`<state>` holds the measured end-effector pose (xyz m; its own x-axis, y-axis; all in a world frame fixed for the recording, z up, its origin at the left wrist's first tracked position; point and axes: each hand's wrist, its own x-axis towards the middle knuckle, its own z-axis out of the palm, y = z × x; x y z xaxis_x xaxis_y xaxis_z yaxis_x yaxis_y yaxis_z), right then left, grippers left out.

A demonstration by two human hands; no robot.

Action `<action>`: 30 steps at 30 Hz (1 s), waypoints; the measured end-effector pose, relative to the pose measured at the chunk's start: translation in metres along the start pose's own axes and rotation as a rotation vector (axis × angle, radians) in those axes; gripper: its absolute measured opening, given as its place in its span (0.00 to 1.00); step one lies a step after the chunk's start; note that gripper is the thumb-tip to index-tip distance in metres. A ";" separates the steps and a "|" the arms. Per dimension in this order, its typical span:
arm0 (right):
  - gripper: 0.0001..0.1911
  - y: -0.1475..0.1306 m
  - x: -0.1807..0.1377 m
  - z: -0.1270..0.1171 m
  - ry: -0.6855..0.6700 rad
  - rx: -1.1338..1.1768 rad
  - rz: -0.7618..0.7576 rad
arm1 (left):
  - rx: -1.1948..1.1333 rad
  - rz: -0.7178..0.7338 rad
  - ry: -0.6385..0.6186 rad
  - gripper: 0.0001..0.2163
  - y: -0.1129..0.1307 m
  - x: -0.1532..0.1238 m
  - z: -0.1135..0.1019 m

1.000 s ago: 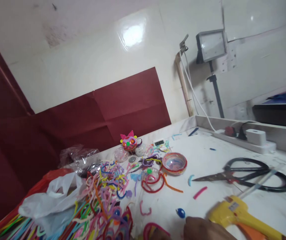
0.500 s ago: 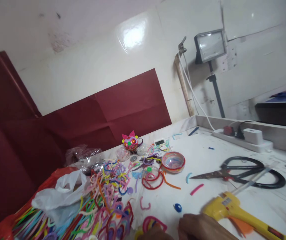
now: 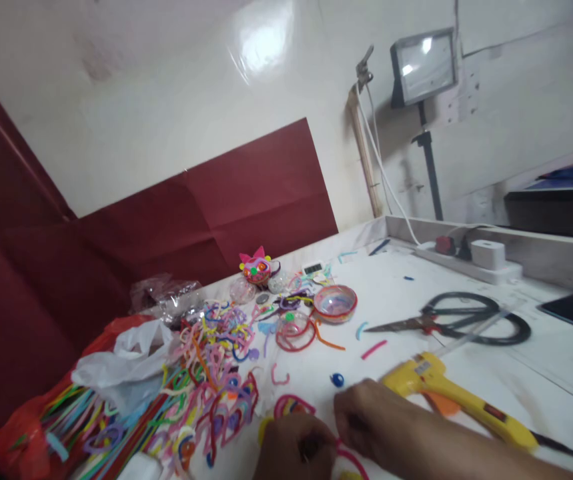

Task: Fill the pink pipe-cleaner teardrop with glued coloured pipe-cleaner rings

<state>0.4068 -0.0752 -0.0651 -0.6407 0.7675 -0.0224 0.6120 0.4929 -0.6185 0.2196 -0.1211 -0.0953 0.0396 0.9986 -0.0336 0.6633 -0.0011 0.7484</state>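
Note:
My left hand [image 3: 293, 448] and my right hand [image 3: 369, 421] meet low in the view on the white table [image 3: 416, 293]. Both have their fingers pinched on a pink pipe cleaner [image 3: 291, 404] that loops up between them and runs on under my right hand. A heap of coloured pipe cleaner pieces [image 3: 211, 373] lies just to the left of my left hand. A small blue bead [image 3: 337, 380] rests just above my right hand. A yellow glue gun [image 3: 446, 393] lies to the right of that hand, nozzle toward it.
Large black-handled scissors [image 3: 461, 321] lie beyond the glue gun. A small striped bowl [image 3: 335, 303], a red pipe cleaner ring [image 3: 293, 333] and a pink-eared craft figure [image 3: 256, 268] stand further back. Plastic bags [image 3: 121, 360] sit left. A power strip [image 3: 471, 261] and a lamp stand [image 3: 423, 67] are at the back right.
The camera has tipped down, so both hands show more fully now. They have come together on the pink pipe cleaner; earlier only the knuckles showed at the bottom edge.

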 end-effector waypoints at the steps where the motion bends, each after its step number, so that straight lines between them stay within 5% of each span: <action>1: 0.10 0.000 0.001 -0.002 -0.041 -0.001 -0.012 | -0.032 -0.056 0.030 0.08 0.006 -0.003 0.001; 5: 0.04 -0.001 0.009 -0.008 -0.187 0.003 -0.013 | -0.032 -0.024 -0.025 0.09 0.019 -0.008 -0.001; 10: 0.11 -0.001 0.012 -0.008 -0.286 -0.051 0.017 | -0.012 -0.041 -0.060 0.10 0.016 -0.009 -0.004; 30: 0.12 -0.014 0.016 0.002 -0.357 -0.259 0.058 | 0.170 0.013 -0.073 0.08 0.007 -0.015 0.005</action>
<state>0.3867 -0.0706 -0.0581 -0.6937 0.6300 -0.3491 0.7188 0.5744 -0.3917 0.2278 -0.1361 -0.0931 0.0993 0.9921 -0.0768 0.7786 -0.0294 0.6268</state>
